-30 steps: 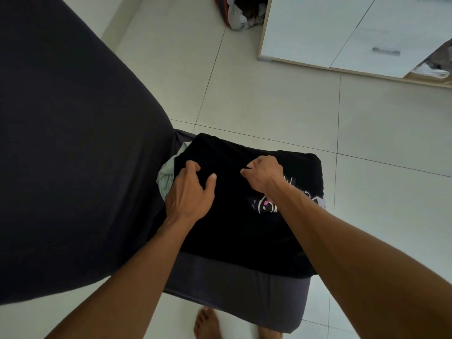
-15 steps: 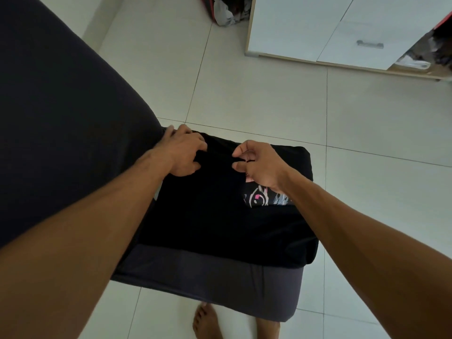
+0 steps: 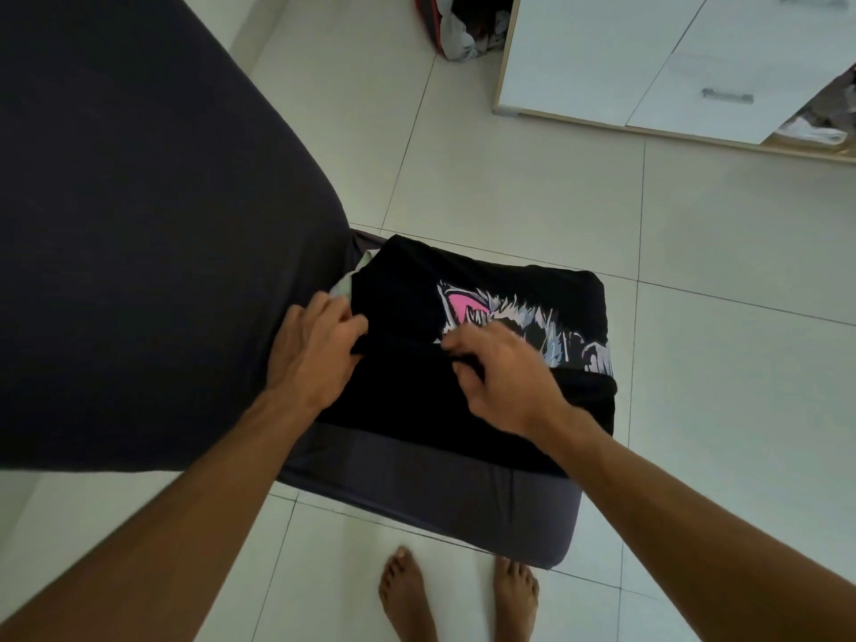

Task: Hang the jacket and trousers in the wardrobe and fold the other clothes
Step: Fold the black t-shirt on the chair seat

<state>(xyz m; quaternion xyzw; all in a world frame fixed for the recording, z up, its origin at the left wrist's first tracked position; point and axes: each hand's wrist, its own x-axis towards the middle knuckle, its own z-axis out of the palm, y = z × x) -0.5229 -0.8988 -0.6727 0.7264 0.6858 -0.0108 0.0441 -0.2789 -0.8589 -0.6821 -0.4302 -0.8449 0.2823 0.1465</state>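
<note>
A black t-shirt (image 3: 407, 400) with a pink and white print lies folded on the corner of a dark grey mattress (image 3: 440, 493). My left hand (image 3: 315, 349) grips the folded edge at the shirt's left side. My right hand (image 3: 505, 377) pinches the same edge near the middle, just below the print. A pale green garment (image 3: 345, 284) peeks out from under the shirt's left side, mostly hidden.
A large dark grey bed surface (image 3: 139, 224) fills the left. A white wardrobe (image 3: 648, 57) with drawers stands at the top right, one side open with clothes inside. A bag of clothes (image 3: 463, 25) sits on the tiled floor. My bare feet (image 3: 458, 600) stand below the mattress corner.
Both hands have drawn the shirt's far edge back toward me, making a fold across the middle. More of the pink and white print now shows beyond the fold.
</note>
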